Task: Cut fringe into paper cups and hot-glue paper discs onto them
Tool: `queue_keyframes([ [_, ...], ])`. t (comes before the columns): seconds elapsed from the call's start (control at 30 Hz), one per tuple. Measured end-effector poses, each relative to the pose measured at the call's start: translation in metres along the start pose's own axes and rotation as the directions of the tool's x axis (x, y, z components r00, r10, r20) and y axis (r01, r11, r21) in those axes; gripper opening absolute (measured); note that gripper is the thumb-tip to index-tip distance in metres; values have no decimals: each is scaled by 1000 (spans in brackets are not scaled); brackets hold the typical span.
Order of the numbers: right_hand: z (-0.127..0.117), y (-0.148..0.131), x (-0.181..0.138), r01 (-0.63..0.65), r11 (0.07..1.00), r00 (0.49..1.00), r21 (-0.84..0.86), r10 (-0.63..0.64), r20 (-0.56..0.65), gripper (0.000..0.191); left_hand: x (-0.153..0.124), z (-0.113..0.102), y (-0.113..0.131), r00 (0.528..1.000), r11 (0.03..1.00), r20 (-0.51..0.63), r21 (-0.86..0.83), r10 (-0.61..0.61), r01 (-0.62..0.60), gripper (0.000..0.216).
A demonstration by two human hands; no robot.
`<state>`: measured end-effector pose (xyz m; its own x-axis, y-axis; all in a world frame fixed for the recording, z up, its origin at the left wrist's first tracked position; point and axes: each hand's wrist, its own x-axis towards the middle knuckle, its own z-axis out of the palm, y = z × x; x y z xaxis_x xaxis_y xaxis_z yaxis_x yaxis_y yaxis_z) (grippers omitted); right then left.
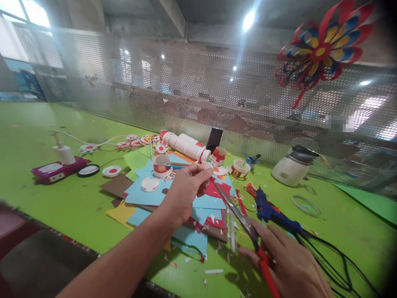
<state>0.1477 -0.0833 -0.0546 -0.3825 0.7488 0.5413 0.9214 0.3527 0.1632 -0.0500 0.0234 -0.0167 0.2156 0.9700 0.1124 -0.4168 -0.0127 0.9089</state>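
Observation:
My left hand is raised over a pile of coloured paper sheets, its fingers pinched on a small white and red paper piece. My right hand grips red-handled scissors low at the right. The blades point up and left, and their tip nearly touches the pinched piece.
A blue glue gun with black cables lies just beyond my right hand. On the green table stand cut paper cups, a stack of cups, a white pot, a pink power strip and a ring. A perforated metal screen runs along the back.

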Motion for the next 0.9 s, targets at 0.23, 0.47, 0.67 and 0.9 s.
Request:
queue_keyframes([
  [0.23,-1,-1,3,-7,1000,1000,-5,7,0,48,1,-1,1,1000,998,-2,52,26,-26,20],
  [0.47,-1,6,2,-120,980,993,160,119,14,46,2,-4,7,996,998,-53,20,65,-64,21],
  [0.67,7,6,-2,-329,873,937,360,350,6,36,0,-2,6,999,998,32,-49,43,-42,16],
  [0.9,-1,8,0,-307,754,949,581,197,245,37,-5,1,9,982,979,44,85,183,-186,11],
])
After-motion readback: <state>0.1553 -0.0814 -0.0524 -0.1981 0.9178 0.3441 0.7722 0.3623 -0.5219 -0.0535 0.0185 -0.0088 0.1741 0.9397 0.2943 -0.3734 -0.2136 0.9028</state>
